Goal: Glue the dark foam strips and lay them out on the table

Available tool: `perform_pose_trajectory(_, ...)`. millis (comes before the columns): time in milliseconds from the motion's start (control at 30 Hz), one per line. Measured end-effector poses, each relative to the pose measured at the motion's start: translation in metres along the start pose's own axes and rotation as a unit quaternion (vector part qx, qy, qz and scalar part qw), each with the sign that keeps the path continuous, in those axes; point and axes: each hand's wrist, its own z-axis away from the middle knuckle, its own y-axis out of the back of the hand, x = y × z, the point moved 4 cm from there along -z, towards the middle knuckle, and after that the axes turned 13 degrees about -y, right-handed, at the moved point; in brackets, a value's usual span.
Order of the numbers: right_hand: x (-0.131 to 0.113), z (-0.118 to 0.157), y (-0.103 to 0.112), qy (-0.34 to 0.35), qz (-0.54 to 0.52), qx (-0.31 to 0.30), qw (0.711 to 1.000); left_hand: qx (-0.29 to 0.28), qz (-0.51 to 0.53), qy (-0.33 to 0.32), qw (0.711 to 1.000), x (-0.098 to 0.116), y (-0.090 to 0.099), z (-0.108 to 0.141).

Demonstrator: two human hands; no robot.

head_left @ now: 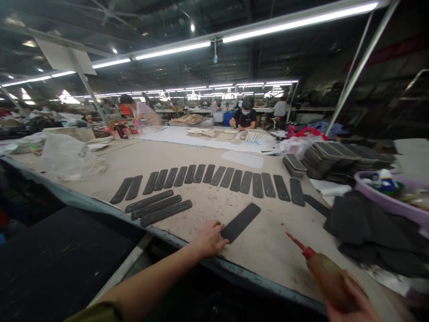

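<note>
My left hand [210, 239] reaches over the table's near edge, its fingers closed on the near end of a plain dark strip with rounded corners [243, 221]. The strip lies slanted on the tabletop. In my right hand [357, 297], at the lower right, is a brownish squeeze bottle [330, 277] with a thin red nozzle pointing up and left, apart from the strip. A curved row of similar dark pieces [257, 185] with a pale line near their edges lies beyond. Several more marked pieces [166, 212] lie close together to the left of my hand.
At right stand stacks of dark pieces [323, 154], a purple basin [365, 192] holding small items, and a heap of dark sheets [372, 228]. A translucent plastic bag [65, 156] lies at left. Co-workers [246, 116] are busy at the far tables. A metal post [363, 67] rises at right.
</note>
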Motion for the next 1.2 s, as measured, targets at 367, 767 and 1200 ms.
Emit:
perform_pose_trajectory(367,-0.011,0.014,-0.023,-0.066,-0.137,0.041,0.987,-0.071,0.033,-0.182,0.98,0.056,-0.06,-0.063)
perform_pose_trajectory(767,-0.004,0.038,-0.049,-0.01,0.022,-0.031,0.999,0.004,0.005,-0.239,0.971,0.058,-0.055,-0.044)
perform_pose_trajectory(1200,0.023,0.038,-0.067,0.071,0.198,-0.052,0.976,-0.03,-0.036,-0.259,0.965,0.064,-0.061,-0.047)
